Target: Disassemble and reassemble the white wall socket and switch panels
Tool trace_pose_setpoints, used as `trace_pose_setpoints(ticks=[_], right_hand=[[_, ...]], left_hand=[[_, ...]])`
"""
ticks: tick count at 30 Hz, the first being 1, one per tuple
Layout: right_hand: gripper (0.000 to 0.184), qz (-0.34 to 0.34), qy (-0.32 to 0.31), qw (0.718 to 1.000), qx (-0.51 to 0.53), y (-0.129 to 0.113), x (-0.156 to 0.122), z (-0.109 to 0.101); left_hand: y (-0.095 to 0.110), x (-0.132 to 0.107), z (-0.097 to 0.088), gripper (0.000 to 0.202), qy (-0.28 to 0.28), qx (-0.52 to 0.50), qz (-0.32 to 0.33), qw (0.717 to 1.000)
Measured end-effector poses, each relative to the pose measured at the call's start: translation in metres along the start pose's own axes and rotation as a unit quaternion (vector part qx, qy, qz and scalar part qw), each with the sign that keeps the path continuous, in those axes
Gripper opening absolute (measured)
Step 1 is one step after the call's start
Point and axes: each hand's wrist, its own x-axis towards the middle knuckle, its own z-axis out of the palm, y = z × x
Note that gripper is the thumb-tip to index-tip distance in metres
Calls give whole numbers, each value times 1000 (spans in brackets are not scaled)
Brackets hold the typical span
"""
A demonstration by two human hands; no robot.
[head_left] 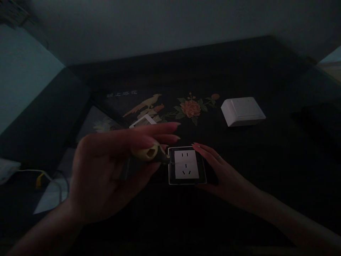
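Note:
My left hand (106,167) grips a screwdriver (146,153) by its yellow and dark handle, fingers closed round it. The tool's tip points right, at the left edge of a wall socket (186,163). That socket has a white middle with several slots and a dark frame around it, and it lies face up. With thumb and fingers, my right hand (215,163) holds the socket at its right side. Just beyond my left fingers lies a white square cover frame (144,121), partly hidden by them.
On the dark tabletop (239,153) a white box (243,111) stands at the back right. A picture of a bird and a flower (190,108) decorates the surface. At the left lie a white cable (48,174), a yellow tag (39,180) and a pale sheet (50,195).

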Motion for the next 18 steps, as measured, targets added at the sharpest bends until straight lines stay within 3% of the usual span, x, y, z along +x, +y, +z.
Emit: trace_pose_setpoints(ticks=[7,10,13,17,18], right_hand=[[94,-13,8,1000,-6,2,-1,1],[95,-12,8,1000,-9,1,0,0],[94,-13,5,1000,-6,1,1,0],[94,-8,2,1000,-1,1,1,0],[94,-9,3,1000,0,2,1,1]], left_hand=[[-15,-4,-8,40,46,76,107,990],[-11,-6,-6,32,59,69,82,992],[0,-4,-6,32,29,38,23,999],[4,2,-10,27,-31,30,42,998],[2,3,-10,21,-7,24,62,998]])
